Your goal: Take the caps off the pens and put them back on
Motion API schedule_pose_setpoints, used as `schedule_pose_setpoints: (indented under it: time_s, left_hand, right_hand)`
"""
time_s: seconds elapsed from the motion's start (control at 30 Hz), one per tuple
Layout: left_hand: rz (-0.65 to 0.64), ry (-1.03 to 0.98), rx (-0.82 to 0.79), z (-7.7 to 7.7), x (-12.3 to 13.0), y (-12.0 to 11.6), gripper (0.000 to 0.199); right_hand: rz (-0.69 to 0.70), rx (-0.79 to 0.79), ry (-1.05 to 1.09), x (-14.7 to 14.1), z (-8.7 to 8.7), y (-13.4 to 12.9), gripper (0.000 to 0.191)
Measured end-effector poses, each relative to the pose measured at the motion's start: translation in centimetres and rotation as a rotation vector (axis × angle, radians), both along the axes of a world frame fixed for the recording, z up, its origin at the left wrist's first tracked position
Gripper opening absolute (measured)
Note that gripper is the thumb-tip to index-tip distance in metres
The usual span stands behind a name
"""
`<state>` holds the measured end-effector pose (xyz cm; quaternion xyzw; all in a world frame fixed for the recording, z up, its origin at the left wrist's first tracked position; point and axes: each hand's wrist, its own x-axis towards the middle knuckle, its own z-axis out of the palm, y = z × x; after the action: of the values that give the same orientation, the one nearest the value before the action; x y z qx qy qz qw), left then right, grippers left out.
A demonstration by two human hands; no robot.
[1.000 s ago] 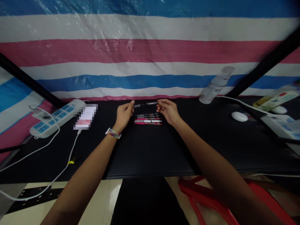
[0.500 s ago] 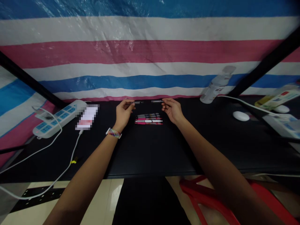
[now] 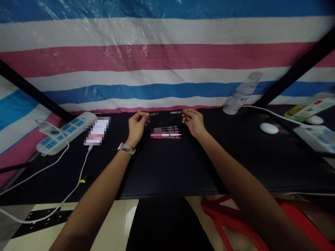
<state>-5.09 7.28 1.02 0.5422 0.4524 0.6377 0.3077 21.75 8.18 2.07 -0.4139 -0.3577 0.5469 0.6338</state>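
My left hand (image 3: 137,128), with a colourful woven band on its wrist, pinches a short, dark, see-through piece (image 3: 154,114) that looks like a pen cap. Across from it, my right hand (image 3: 193,122) grips a slim pen (image 3: 176,112) between thumb and fingers, its visible end pointing left. A dark gap lies between the two pieces; whether anything thin joins them I cannot tell. Below and between my hands, several pens (image 3: 165,135) lie side by side on the black table (image 3: 167,167), some pink and white, others grey and black.
On the left are a white power strip (image 3: 66,134), a phone (image 3: 97,131) with its cable, and a small yellow tag (image 3: 82,180). A plastic bottle (image 3: 241,96), a white rounded object (image 3: 269,128) and a yellowish bottle (image 3: 311,106) are on the right. Striped sheeting (image 3: 167,57) hangs behind.
My left hand has shifted slightly left and the right slightly right. The gap between the two held pieces is a little wider. The row of pens has not moved.
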Motion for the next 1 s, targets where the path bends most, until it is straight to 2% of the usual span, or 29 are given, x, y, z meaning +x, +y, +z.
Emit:
schedule_pose_setpoints:
  time_s: [0.2, 0.47, 0.8, 1.0]
  left_hand:
    - [-0.011, 0.015, 0.006, 0.0, -0.1, 0.0, 0.027]
    - [-0.011, 0.014, 0.009, 0.3, 0.2, -0.2, 0.023]
    - [-0.012, 0.047, 0.003, 0.6, 0.4, -0.5, 0.027]
    - [-0.151, 0.187, -0.028, 1.2, 0.9, -1.6, 0.039]
  right_hand:
    - [-0.021, -0.013, 0.001, 0.0, 0.1, 0.0, 0.007]
    - [-0.032, -0.012, -0.003, 0.0, 0.2, -0.1, 0.006]
    - [-0.032, -0.006, -0.004, 0.1, 0.3, -0.1, 0.007]
    - [0.241, 0.027, -0.067, -0.9, 0.8, -1.3, 0.016]
